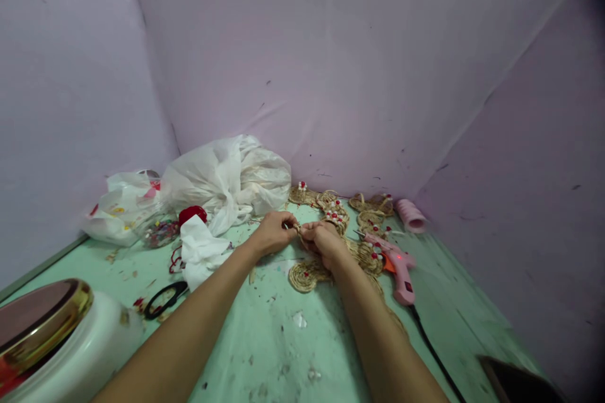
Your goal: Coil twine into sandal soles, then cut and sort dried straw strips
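Note:
Near the middle of the table, my left hand (274, 233) pinches a short bit of straw-coloured braided cord (298, 229). Close beside it, the fingers of my right hand (327, 242) are closed on the same cord. Most of the cord is hidden by the fingers. Just below my right hand lies a coiled straw piece (303, 278) with a small red bead on it. More coiled straw pieces with red and white beads (334, 214) lie behind and to the right of that hand. A pink glue gun (401, 267) with a lit red light rests right of my right forearm.
White plastic bags (227, 176) fill the back left, with red yarn (193, 215) and white cloth (201, 249) in front. Black-handled scissors (165, 301) lie left, near a white-and-gold container (78, 352). A pink spool (410, 215) stands back right; the gun's black cord (437, 352) trails forward.

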A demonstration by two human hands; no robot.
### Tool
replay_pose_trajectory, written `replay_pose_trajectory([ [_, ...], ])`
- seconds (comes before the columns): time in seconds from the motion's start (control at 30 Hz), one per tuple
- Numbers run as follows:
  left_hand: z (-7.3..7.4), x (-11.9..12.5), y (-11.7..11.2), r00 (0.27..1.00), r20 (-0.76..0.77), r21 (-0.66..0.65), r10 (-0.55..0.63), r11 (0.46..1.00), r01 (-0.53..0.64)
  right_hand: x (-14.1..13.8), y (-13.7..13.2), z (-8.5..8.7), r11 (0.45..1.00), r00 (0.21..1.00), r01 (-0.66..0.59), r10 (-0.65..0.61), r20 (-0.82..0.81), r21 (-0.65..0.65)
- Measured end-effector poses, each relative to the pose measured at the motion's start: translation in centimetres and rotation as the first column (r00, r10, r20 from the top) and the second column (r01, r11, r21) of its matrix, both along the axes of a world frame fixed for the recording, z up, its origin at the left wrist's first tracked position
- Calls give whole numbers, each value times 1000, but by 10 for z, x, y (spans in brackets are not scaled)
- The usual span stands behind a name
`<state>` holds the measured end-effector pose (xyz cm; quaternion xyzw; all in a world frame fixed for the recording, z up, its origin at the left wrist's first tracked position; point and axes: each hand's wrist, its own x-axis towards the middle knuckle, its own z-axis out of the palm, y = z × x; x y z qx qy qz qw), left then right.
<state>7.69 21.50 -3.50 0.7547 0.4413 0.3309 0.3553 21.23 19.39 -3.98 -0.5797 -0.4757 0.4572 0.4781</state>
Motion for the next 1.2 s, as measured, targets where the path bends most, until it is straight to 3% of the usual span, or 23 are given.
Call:
replay_pose_trajectory([
  [0.13, -3, 0, 1, 999, 16, -170, 51, 984, -47, -5, 2, -4, 999, 998, 18, -15, 64, -40],
  [0.37, -12, 15, 4, 983, -2, -315, 183, 933, -174, -2, 8, -19, 991, 945, 107, -126, 302, 77],
  [0.6, -20, 29, 9, 933, -64, -212, 353, 909, -358, -2, 9, -18, 977, 872, 162, -208, 442, 139],
  [0.77, -19, 31, 10, 897, -150, -123, 417, 892, -435, -6, 12, -13, 973, 822, 163, -226, 523, 164],
  [0.97, -10, 32, 13, 860, -306, -85, 408, 888, -451, -11, 13, -8, 979, 747, 139, -202, 633, 149],
  [1.2, 0, 28, 3, 816, -482, -29, 318, 925, -378, -9, 7, -7, 990, 666, 90, -140, 732, 107],
])
